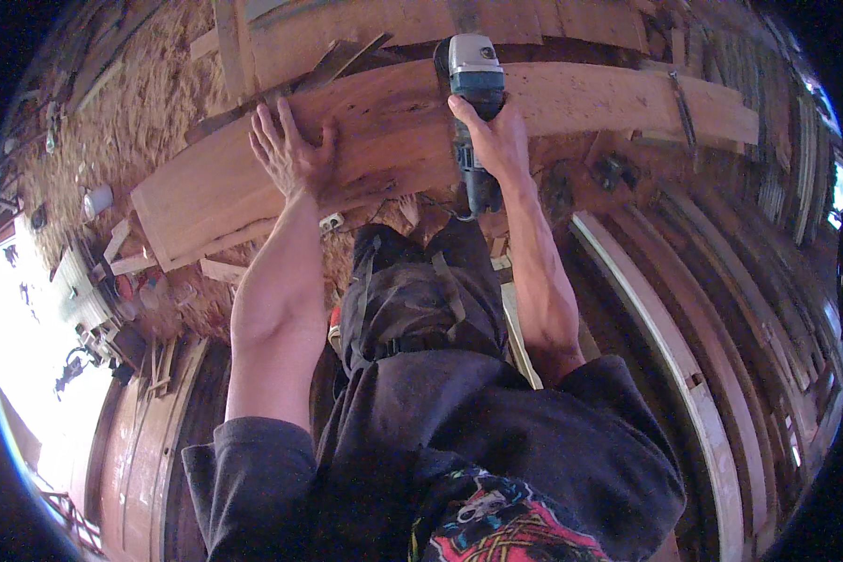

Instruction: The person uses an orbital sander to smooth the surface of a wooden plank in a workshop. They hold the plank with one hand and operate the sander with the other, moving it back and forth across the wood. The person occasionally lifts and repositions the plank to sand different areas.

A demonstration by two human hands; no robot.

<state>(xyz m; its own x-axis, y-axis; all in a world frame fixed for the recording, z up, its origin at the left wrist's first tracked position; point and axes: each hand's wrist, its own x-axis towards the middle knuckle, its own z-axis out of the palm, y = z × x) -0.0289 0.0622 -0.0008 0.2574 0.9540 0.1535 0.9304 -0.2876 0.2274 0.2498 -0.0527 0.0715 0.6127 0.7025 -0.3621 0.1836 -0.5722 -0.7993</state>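
A long reddish-brown wooden plank point(393, 122) lies crosswise in front of me. My left hand point(293, 155) rests on its left half, fingers spread and palm down, holding nothing. My right hand point(498, 139) is wrapped round the body of a teal power tool point(478, 82) with a silver head. The tool sits across the plank, its silver head at the far edge and its dark rear end past the near edge. The tool's underside is hidden, so its exact kind cannot be told.
A thin metal bar or clamp point(684, 108) crosses the plank's right end. Long boards point(656, 328) lie stacked at the right, and more planks point(150, 412) at the lower left. Wood shavings point(159, 112) cover the ground at the left, where a white container point(97, 199) stands.
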